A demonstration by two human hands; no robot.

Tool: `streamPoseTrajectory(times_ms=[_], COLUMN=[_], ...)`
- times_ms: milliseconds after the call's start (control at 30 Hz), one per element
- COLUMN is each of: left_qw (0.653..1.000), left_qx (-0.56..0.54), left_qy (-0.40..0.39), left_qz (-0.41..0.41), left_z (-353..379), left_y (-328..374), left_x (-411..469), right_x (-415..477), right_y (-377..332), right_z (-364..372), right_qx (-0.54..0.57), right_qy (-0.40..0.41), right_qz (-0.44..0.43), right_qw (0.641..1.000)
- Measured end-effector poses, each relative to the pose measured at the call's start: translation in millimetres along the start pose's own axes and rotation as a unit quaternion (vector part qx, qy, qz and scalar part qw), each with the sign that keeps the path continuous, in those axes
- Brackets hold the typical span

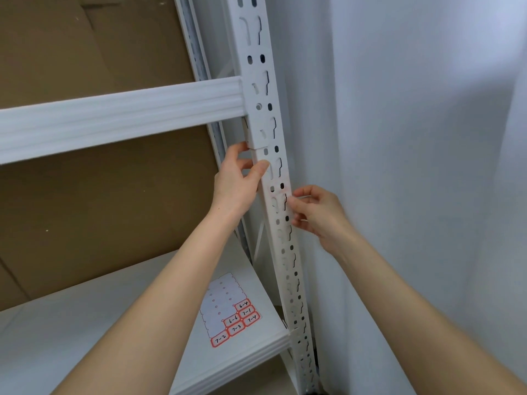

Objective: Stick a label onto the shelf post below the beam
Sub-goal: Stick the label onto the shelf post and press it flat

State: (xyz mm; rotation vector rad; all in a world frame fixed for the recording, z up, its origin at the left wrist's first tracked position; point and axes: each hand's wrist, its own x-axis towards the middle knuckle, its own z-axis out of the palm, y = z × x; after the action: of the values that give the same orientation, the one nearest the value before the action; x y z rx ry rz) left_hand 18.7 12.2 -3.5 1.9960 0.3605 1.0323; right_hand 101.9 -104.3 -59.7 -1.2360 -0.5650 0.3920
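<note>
Fingers (pixel 260 168) on slotted white metal post (pixel 281 238); ribbed beam (pixel 114 121) above

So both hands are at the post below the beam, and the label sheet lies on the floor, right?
Not the floor: the head view shows the label sheet lying on the lower shelf. The left hand and right hand are at the post below the beam.

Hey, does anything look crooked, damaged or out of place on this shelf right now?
Nothing stands out. The post and beam look straight and undamaged. The label sheet lies slanted on the lower shelf, mostly peeled, which looks like ordinary use rather than a problem.
</note>
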Motion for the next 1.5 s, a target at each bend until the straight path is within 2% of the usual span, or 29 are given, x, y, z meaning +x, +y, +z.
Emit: streamPoseTrajectory(times_ms=[133,300,400,900,1033,1133,1233,1333,1500], left_qw=[1.0,1.0,1.0,1.0,1.0,1.0,1.0,1.0,1.0], left_qx=[0.0,0.0,0.0,-0.006,-0.004,-0.003,-0.004,-0.002,-0.002], left_qy=[0.004,0.005,0.001,0.004,0.007,0.005,0.006,0.007,0.005], left_qz=[-0.002,-0.001,0.0,0.005,0.003,0.001,0.003,0.002,0.003], left_z=[-0.3,0.0,0.1,-0.1,-0.1,0.5,0.0,0.1,0.1], left_y=[0.1,0.1,0.7,-0.2,-0.7,-1.2,-1.0,-0.6,-1.0], left_x=[0.6,-0.8,-0.7,0.7,0.8,1.0,1.1,1.0,0.6], right_x=[-4.7,-8.9,-6.6,3.2,2.4,1.2,-3.3,-6.7,-2.3], right_y=[-9.3,-9.0,-4.3,6.8,9.3,9.0,11.6,18.1,4.1], right_z=[6.8,14.0,19.4,25.9,28.0,28.8,24.7,20.4,19.7], right_qx=[0.02,-0.121,-0.14,-0.208,-0.272,-0.329,-0.342,-0.266,-0.163], right_qy=[0.074,0.122,0.139,0.156,0.156,0.152,0.113,0.09,0.125], right_qz=[-0.081,-0.148,-0.15,-0.237,-0.288,-0.29,-0.259,-0.215,-0.147], right_qw=[0.994,0.974,0.969,0.936,0.905,0.886,0.896,0.935,0.968])
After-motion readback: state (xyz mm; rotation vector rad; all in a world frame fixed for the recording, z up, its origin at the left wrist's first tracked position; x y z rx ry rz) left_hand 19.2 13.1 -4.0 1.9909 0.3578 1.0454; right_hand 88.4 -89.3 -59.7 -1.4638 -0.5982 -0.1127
